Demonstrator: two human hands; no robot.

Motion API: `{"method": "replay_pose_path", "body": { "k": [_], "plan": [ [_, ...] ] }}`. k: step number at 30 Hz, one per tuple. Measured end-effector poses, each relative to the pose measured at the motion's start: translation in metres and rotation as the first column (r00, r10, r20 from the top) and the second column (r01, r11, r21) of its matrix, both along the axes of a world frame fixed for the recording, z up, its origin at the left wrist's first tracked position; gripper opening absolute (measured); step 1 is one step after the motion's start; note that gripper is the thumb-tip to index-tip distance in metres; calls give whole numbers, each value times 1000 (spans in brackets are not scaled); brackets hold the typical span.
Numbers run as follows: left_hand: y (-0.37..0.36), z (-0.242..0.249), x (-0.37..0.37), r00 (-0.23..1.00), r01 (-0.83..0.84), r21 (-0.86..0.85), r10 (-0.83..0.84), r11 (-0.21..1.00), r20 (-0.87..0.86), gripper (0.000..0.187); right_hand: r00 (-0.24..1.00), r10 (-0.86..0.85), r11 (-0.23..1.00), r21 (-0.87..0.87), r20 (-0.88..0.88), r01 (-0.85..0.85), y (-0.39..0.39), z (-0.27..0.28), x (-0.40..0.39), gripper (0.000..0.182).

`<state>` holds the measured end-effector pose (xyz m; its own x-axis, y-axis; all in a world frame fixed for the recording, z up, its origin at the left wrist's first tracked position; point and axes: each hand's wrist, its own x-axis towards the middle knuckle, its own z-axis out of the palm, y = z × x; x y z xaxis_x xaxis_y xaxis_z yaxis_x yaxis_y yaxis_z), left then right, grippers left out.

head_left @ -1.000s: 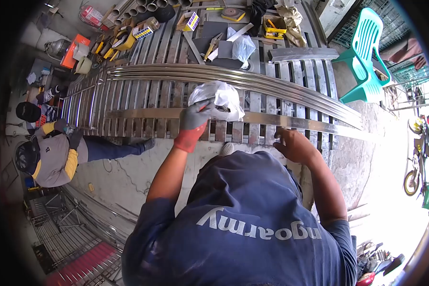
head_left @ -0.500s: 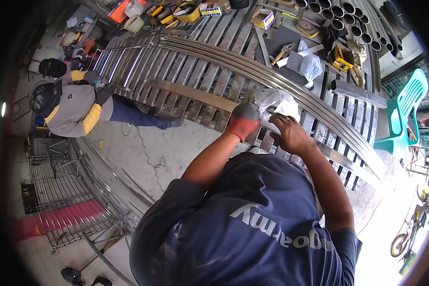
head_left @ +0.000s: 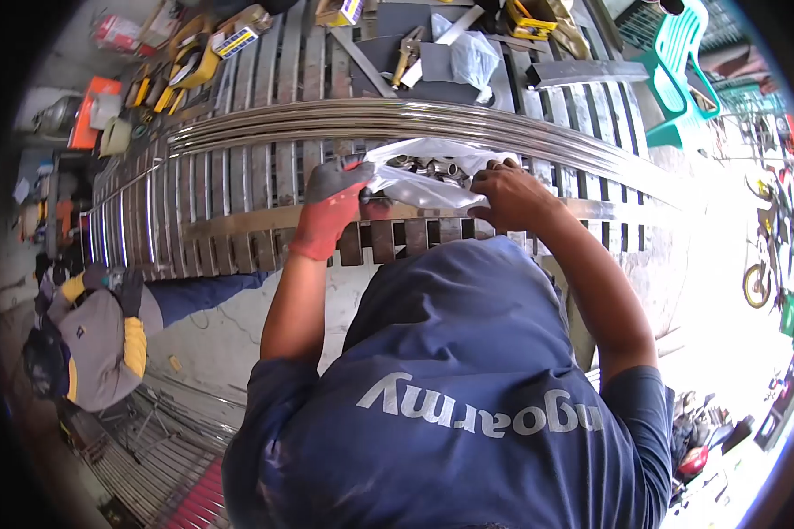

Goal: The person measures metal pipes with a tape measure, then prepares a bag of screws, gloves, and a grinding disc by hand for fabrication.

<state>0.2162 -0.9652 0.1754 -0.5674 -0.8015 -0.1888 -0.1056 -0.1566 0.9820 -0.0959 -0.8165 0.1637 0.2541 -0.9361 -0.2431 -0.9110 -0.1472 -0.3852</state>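
A clear plastic bag [head_left: 415, 190] lies on the slatted metal workbench [head_left: 265, 172], its mouth spread wide. Several small shiny metal fittings [head_left: 430, 166] show inside it; their exact kind is hard to make out. My left hand [head_left: 333, 201], in a red and grey glove, grips the bag's left edge. At the opposite side, my bare right hand [head_left: 513, 194] has its fingers curled over the bag's right edge. Just beyond the bag runs a bundle of long polished metal tubes [head_left: 326, 119]. A flat metal bar [head_left: 247, 220] passes along the near side, partly behind the bag.
Pliers [head_left: 406, 55], a light plastic bag [head_left: 475, 63] and a yellow container [head_left: 531, 19] lie at the bench's far side. A green plastic chair [head_left: 675, 84] stands at the right. At the left, a co-worker [head_left: 101, 344] bends by a metal frame.
My hands have moved apart, and the bunched bag is now pulled open, showing the metal fittings. The view has turned, shifting the bench and chair leftward in the picture.
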Motion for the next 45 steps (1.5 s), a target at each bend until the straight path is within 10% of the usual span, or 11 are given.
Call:
{"method": "replay_pose_path", "body": {
  "k": [6, 11, 17, 20, 23, 28, 30, 34, 35, 38, 45],
  "plan": [
    [-25, 14, 12, 870, 398, -441, -180, 804, 458, 26, 996, -31, 964, 264, 85, 8, 3, 26, 21, 50],
    [-24, 24, 10, 787, 512, -420, -213, 750, 579, 9, 964, -162, 957, 272, 211, 101, -31, 34, 34, 57],
    [-26, 34, 9, 809, 530, -398, -305, 749, 503, 8, 965, -141, 988, 87, 220, 125, -72, -89, 44, 38],
    [-30, 40, 19, 773, 615, -593, -247, 519, 584, 11, 984, -133, 989, 79, 116, 124, -79, -106, 51, 28],
    [-23, 55, 9, 678, 357, -561, 206, 747, 705, 36, 979, -155, 985, 99, 134, 142, -83, -101, 53, 28],
    [-20, 71, -21, 942, 317, -891, -2, 325, 334, 45, 966, -205, 972, 150, 159, 181, -81, -81, 61, 31],
    [-9, 41, -37, 923, 350, -850, -302, 393, 240, 27, 967, -208, 968, 176, 149, 181, -83, -75, 65, 33],
    [-24, -36, -39, 678, 734, -655, -129, 181, 724, 14, 994, 85, 942, 319, 67, -102, -96, -82, 57, 34],
    [-33, -52, -40, 654, 749, -638, -44, 179, 755, 13, 973, 50, 998, 21, 225, -56, -83, -118, 50, 24],
    [-45, -59, -55, 609, 765, -613, 88, 199, 789, 15, 1000, -9, 998, -68, 13, 10, -76, -100, 46, 23],
    [-41, -52, -59, 696, 686, -700, 99, 199, 711, 14, 893, -261, 965, 70, 368, 254, -87, -67, 36, 16]
  ]
}}
